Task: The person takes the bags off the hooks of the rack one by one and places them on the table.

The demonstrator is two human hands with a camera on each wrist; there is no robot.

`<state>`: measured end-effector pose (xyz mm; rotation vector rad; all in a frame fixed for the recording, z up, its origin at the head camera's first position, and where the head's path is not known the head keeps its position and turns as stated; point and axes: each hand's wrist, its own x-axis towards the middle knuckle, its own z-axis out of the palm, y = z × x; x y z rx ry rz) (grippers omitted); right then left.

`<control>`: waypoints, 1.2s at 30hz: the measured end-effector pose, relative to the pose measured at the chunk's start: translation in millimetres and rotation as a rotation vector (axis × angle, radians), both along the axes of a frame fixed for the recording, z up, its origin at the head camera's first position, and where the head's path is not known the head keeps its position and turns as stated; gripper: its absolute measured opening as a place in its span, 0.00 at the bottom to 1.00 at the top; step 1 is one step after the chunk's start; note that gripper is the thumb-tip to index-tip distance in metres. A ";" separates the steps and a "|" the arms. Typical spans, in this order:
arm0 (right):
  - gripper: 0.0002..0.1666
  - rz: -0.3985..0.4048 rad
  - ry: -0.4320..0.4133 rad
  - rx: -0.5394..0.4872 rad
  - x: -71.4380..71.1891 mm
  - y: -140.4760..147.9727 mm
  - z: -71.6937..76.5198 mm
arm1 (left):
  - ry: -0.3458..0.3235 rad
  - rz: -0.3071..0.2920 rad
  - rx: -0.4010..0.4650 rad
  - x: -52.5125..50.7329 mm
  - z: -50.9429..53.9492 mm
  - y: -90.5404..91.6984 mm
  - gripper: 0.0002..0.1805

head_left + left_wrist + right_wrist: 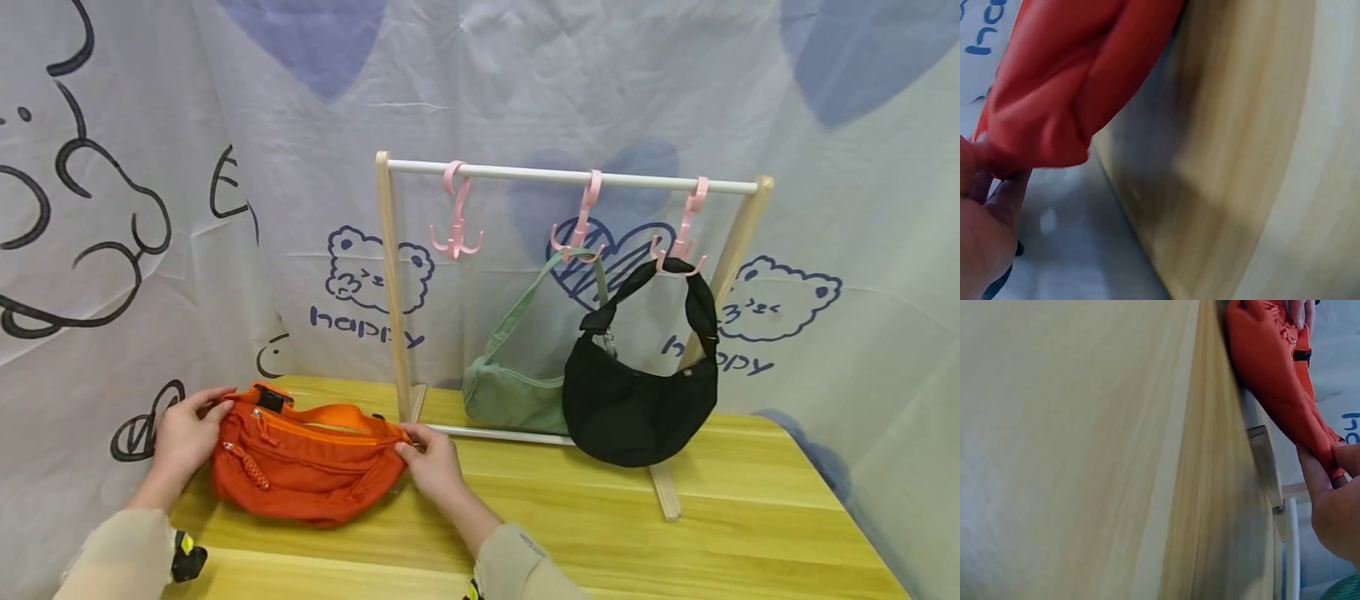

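An orange-red waist bag (300, 467) is held by its two upper ends at the left of the table, its zipped front toward the head camera. My left hand (186, 437) pinches the left end beside the black buckle (273, 397). At the other end, my right hand (435, 467) grips the corner between thumb and fingers. The left wrist view shows the bag's red fabric (1054, 94) in the left hand (988, 219). In the right wrist view the right hand (1338, 506) pinches the tip of the bag (1272, 375).
Behind stands a rack with a white rod (525, 173) and pink hooks, the left one (456, 237) bare. A green bag (517, 400) hangs from the middle hook, a black bag (641, 408) from the right one. A rack foot (664, 493) juts forward on the wooden table (765, 517).
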<state>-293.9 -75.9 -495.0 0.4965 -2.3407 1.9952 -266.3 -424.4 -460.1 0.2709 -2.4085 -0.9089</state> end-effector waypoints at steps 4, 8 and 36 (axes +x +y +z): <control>0.16 0.008 0.007 0.073 -1.6 -1.3 -4.2 | -0.069 -0.020 -0.027 -3.3 -8.6 1.1 0.16; 0.16 0.019 -0.005 0.128 -2.4 -1.2 -9.5 | -0.114 -0.016 -0.021 -7.1 -16.6 2.9 0.16; 0.18 0.078 0.043 0.259 -1.7 5.5 -10.4 | -0.156 -0.050 -0.101 -11.1 -41.4 1.8 0.17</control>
